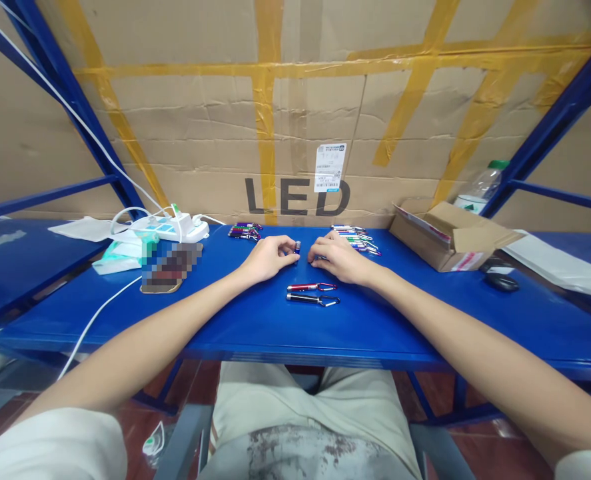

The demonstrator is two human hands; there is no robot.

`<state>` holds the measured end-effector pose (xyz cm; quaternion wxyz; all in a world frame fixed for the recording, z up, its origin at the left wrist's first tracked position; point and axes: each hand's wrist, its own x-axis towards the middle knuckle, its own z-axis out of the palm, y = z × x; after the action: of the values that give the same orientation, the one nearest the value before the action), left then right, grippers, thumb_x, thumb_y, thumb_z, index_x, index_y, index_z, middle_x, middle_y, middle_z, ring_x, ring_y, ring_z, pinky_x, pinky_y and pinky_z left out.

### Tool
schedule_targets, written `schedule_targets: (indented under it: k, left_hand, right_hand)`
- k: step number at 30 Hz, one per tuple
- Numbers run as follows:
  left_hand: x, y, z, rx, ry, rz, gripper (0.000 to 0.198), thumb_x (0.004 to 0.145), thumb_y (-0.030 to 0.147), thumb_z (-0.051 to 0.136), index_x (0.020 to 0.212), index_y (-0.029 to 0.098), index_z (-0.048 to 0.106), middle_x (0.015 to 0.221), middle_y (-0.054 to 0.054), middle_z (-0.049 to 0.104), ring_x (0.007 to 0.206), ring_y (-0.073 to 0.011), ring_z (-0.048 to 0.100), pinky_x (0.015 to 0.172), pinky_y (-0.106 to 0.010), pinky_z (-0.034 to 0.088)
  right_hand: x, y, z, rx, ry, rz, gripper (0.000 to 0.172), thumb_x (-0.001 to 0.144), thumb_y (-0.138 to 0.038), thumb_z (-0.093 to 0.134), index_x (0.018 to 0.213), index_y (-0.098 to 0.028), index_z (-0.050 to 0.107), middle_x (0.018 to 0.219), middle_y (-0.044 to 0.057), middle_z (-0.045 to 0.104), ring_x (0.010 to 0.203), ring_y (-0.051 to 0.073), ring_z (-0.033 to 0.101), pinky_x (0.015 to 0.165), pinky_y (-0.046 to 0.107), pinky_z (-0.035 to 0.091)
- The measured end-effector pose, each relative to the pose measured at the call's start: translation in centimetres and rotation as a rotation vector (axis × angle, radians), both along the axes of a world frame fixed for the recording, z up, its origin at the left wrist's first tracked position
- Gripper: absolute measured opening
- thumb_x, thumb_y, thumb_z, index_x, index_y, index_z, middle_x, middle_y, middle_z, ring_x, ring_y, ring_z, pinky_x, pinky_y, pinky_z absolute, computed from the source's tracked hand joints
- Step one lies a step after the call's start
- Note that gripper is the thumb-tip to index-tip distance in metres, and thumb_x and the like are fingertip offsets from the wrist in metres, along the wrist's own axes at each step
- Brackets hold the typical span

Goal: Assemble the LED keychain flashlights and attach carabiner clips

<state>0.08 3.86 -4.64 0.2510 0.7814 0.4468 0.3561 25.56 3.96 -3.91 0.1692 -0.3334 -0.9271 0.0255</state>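
My left hand (271, 259) pinches a small dark blue tube with a silver end (298, 247), which looks like a pocket torch, just above the blue table. A short gap to the right, my right hand (339, 258) has its fingers curled together; whatever they hold, if anything, is hidden. Closer to me, a red pocket torch (302, 287) and a black pocket torch (302, 298) lie side by side, their carabiner clips pointing right. Behind my right hand lies a row of several coloured torches with clips (354, 235). A smaller group of torches (244, 231) lies beyond my left hand.
On the left are a white power strip (188, 229), a green-and-white packet (128, 251) and a pixelated phone-like object (170, 269). An open cardboard box (455, 237), black mouse (502, 283) and plastic bottle (482, 185) stand right. A large taped carton (215, 133) walls off the back.
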Motion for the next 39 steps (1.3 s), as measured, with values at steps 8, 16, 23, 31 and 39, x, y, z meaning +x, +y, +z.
schedule_targets:
  k: [8,16,23,31,39]
  left_hand:
    - [0.0,0.0,0.0,-0.002,-0.01,-0.007,0.026,0.085,0.036,0.083,0.103,0.018,0.078,0.094,-0.005,0.082,0.079,-0.0193,0.071,0.077,-0.032,0.054]
    - [-0.1,0.0,0.1,0.009,-0.005,-0.006,0.026,0.085,0.038,0.082,0.102,0.019,0.077,0.095,-0.005,0.082,0.078,-0.0194,0.07,0.076,-0.032,0.055]
    - [-0.2,-0.1,0.3,0.023,0.012,-0.016,0.027,0.086,0.039,0.081,0.103,0.019,0.076,0.095,-0.005,0.082,0.079,-0.0196,0.071,0.077,-0.032,0.055]
    - [-0.3,-0.3,0.5,0.033,0.033,-0.022,0.03,0.086,0.043,0.08,0.104,0.019,0.075,0.094,-0.004,0.081,0.075,-0.0188,0.068,0.074,-0.032,0.054]
    - [-0.4,0.0,0.5,0.04,0.027,-0.02,0.028,0.085,0.042,0.08,0.1,0.019,0.074,0.092,-0.004,0.08,0.075,-0.0189,0.067,0.073,-0.032,0.053]
  right_hand:
    - [-0.6,-0.9,0.0,0.102,-0.106,-0.078,0.014,0.111,-0.025,0.053,0.108,-0.02,0.066,0.118,0.013,0.069,0.11,0.032,0.049,0.091,0.042,0.038]
    - [-1.1,-1.8,0.6,0.216,-0.22,-0.084,0.023,0.115,-0.026,0.045,0.106,-0.017,0.064,0.119,0.017,0.068,0.107,0.032,0.049,0.093,0.044,0.034]
    - [-0.7,-1.4,0.9,0.158,-0.156,-0.023,0.018,0.111,-0.023,0.054,0.101,-0.019,0.068,0.113,0.015,0.069,0.106,0.031,0.048,0.091,0.043,0.035]
    - [-0.7,-1.6,1.2,0.046,-0.074,0.011,0.014,0.107,-0.027,0.062,0.097,-0.02,0.068,0.11,0.013,0.069,0.106,0.03,0.049,0.094,0.044,0.04]
    - [-0.8,-2.1,1.5,0.082,-0.088,0.066,0.014,0.108,-0.024,0.059,0.099,-0.02,0.068,0.109,0.013,0.068,0.106,0.03,0.049,0.093,0.043,0.041]
